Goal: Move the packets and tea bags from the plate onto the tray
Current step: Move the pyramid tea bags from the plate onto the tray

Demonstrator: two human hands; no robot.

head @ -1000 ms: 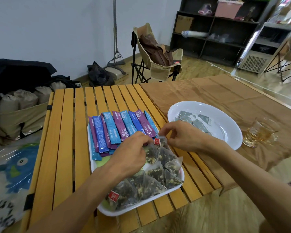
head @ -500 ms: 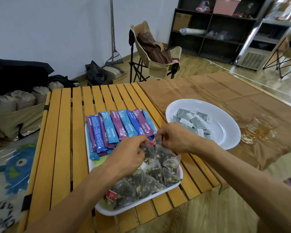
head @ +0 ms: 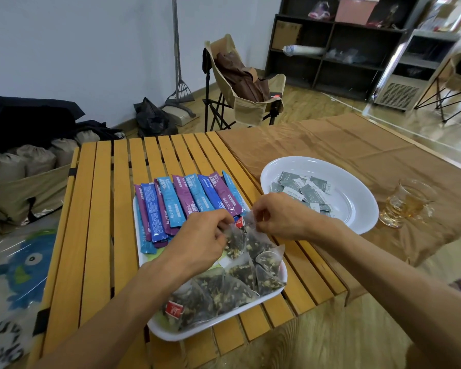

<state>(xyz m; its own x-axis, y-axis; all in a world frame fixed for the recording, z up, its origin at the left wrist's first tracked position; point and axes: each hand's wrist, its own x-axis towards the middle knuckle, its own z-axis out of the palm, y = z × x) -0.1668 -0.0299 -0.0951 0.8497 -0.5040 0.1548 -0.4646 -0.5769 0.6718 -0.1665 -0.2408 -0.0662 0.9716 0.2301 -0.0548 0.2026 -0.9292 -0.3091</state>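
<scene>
A white rectangular tray (head: 224, 327) sits on the slatted wooden table. Several blue and purple stick packets (head: 181, 203) lie in a row on its far half, and several pyramid tea bags (head: 224, 291) are heaped on its near half. Both hands work over the middle of the tray. My left hand (head: 200, 243) pinches a pyramid tea bag (head: 236, 242) from the left. My right hand (head: 282, 217) pinches the thin edge of a tea bag beside it. The white round plate (head: 357, 206) to the right holds several small grey packets (head: 301, 190).
A glass cup of amber tea (head: 406, 206) stands right of the plate on the brown cloth (head: 330, 145). The wooden table (head: 101, 209) ends just in front of the tray. A folding chair (head: 245, 86) stands behind the table, and bags lie on the floor at left.
Both hands stay over the tray's middle. My right hand has drawn closer to my left, and the tea bags between them have shifted slightly.
</scene>
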